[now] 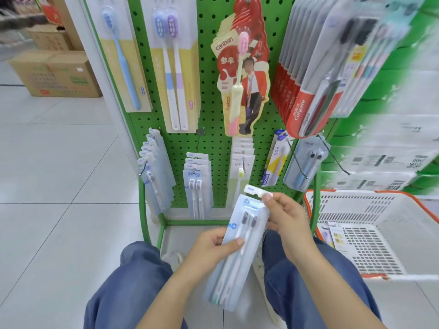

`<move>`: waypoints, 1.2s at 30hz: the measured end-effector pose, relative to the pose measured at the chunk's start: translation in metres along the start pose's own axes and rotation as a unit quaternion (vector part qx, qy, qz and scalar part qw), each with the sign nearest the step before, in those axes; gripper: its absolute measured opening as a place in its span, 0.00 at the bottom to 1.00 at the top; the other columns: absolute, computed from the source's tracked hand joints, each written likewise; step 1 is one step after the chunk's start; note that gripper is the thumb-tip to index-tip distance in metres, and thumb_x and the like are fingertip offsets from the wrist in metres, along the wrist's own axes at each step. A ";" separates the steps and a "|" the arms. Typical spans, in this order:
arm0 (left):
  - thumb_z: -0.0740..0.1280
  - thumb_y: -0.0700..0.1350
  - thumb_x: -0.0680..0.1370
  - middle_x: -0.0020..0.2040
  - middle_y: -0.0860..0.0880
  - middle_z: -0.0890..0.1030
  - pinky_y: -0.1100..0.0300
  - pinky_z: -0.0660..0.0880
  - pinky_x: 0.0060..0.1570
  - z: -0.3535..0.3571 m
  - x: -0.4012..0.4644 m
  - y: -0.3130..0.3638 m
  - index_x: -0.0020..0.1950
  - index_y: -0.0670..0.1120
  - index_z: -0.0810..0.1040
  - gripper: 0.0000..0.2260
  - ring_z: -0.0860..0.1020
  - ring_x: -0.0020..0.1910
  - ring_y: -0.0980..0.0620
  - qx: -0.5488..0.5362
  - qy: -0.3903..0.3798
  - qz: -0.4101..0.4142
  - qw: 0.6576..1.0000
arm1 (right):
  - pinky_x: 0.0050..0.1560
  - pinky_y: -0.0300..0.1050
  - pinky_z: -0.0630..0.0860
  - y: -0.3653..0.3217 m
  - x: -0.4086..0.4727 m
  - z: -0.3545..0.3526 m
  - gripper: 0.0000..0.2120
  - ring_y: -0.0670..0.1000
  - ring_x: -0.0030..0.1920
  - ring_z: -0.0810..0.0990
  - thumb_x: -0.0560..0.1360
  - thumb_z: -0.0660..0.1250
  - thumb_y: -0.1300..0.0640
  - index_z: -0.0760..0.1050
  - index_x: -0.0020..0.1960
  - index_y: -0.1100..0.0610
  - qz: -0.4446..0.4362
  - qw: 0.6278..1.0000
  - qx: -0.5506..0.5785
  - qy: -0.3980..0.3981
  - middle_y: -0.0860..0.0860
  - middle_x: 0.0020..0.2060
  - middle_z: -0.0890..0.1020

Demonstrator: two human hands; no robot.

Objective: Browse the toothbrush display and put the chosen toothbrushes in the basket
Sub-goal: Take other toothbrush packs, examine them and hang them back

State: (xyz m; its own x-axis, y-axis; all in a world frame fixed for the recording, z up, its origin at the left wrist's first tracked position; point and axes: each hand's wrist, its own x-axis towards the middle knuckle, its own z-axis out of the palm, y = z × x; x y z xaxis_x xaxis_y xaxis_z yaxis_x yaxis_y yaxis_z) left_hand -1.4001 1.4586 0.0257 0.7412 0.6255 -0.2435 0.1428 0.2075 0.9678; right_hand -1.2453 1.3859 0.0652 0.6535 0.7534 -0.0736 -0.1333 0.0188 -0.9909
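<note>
- Head view looks down over my knees at a green pegboard display (213, 129) hung with toothbrush packs.
- My left hand (211, 245) grips a clear twin toothbrush pack (240, 248) at its middle, thumb pressed across the front, fingers curled behind.
- My right hand (285, 222) pinches the same pack near its top, thumb on the white hang tab, fingers curled round the right edge.
- That pack is tilted, tab end up toward the display, lower end over my lap between my blue trouser legs (133, 288); two dark-bristled brushes show through its front.
- White basket (356, 200) with an orange rim sits on the floor to my right, just beside the display's green frame, apart from the pack in my hands.
- Some flat packs (332, 236) already lie in the basket's near-left corner; what they hold is too small to tell.
- Red Colgate packs (301, 100) hang at upper right, a red Canban pack (242, 74) at centre, a blue single brush pack (121, 55) at upper left.
- Cardboard boxes (57, 72) stand on the tiled floor behind, at left.
</note>
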 end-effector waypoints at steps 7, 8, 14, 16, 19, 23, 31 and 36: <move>0.72 0.48 0.70 0.50 0.44 0.85 0.55 0.76 0.51 0.006 0.001 -0.003 0.51 0.46 0.85 0.12 0.83 0.46 0.50 -0.056 0.010 -0.049 0.997 | 0.55 0.51 0.78 0.013 -0.005 -0.010 0.20 0.57 0.51 0.83 0.72 0.66 0.52 0.78 0.59 0.62 0.122 0.984 0.084 -0.096 0.60 0.52 0.84; 0.72 0.49 0.69 0.49 0.44 0.86 0.55 0.76 0.50 0.007 0.001 -0.004 0.51 0.46 0.86 0.13 0.83 0.45 0.50 -0.066 0.009 -0.052 0.996 | 0.54 0.49 0.79 0.013 -0.005 -0.011 0.18 0.57 0.50 0.83 0.72 0.66 0.53 0.79 0.58 0.62 0.124 0.983 0.102 -0.094 0.60 0.52 0.84; 0.72 0.49 0.68 0.48 0.42 0.85 0.52 0.77 0.52 0.010 0.001 -0.010 0.47 0.45 0.87 0.12 0.83 0.44 0.48 -0.096 0.006 -0.051 0.994 | 0.51 0.46 0.81 0.019 -0.007 -0.014 0.18 0.54 0.49 0.84 0.70 0.68 0.56 0.79 0.58 0.60 0.110 0.982 0.121 -0.099 0.58 0.52 0.84; 0.72 0.49 0.68 0.48 0.42 0.85 0.52 0.77 0.52 0.011 0.001 -0.011 0.48 0.45 0.86 0.13 0.83 0.44 0.48 -0.095 0.014 -0.048 0.994 | 0.51 0.46 0.81 0.021 -0.008 -0.013 0.18 0.54 0.51 0.84 0.70 0.72 0.59 0.79 0.59 0.59 0.095 0.983 0.110 -0.114 0.57 0.54 0.84; 0.72 0.49 0.68 0.48 0.42 0.85 0.51 0.76 0.54 0.012 0.000 -0.011 0.48 0.46 0.87 0.12 0.83 0.45 0.48 -0.094 0.017 -0.047 0.994 | 0.53 0.47 0.81 0.024 -0.007 -0.011 0.19 0.54 0.51 0.84 0.68 0.71 0.58 0.79 0.59 0.57 0.092 0.982 0.100 -0.129 0.56 0.53 0.84; 0.72 0.45 0.72 0.48 0.47 0.86 0.56 0.78 0.51 0.015 0.000 -0.013 0.48 0.49 0.86 0.07 0.83 0.47 0.50 -0.097 0.046 -0.002 0.994 | 0.57 0.52 0.79 0.026 -0.008 -0.006 0.17 0.56 0.52 0.83 0.70 0.74 0.58 0.80 0.58 0.58 0.095 0.984 0.085 -0.127 0.57 0.53 0.84; 0.74 0.52 0.73 0.54 0.65 0.77 0.71 0.73 0.46 0.020 0.004 -0.034 0.60 0.65 0.73 0.19 0.75 0.53 0.66 0.206 0.262 0.199 0.922 | 0.55 0.48 0.78 0.033 -0.012 0.003 0.10 0.51 0.47 0.84 0.75 0.69 0.64 0.81 0.55 0.58 0.091 0.992 0.026 -0.088 0.55 0.47 0.86; 0.67 0.63 0.69 0.53 0.66 0.75 0.76 0.69 0.47 0.020 0.004 -0.034 0.56 0.65 0.75 0.16 0.74 0.53 0.69 0.211 0.280 0.218 0.911 | 0.42 0.35 0.77 0.034 -0.014 0.007 0.08 0.43 0.41 0.83 0.75 0.68 0.64 0.81 0.51 0.56 0.086 0.990 0.013 -0.115 0.49 0.41 0.86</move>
State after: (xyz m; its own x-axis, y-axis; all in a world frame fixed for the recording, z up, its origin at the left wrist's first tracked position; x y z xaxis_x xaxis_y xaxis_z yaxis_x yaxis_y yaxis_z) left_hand -1.3884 1.4389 -0.0071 0.3534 0.8897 0.2890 0.2428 -0.3856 0.8902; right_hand -1.2642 1.3809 0.0338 0.4329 0.8765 -0.2105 -0.2483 -0.1086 -0.9626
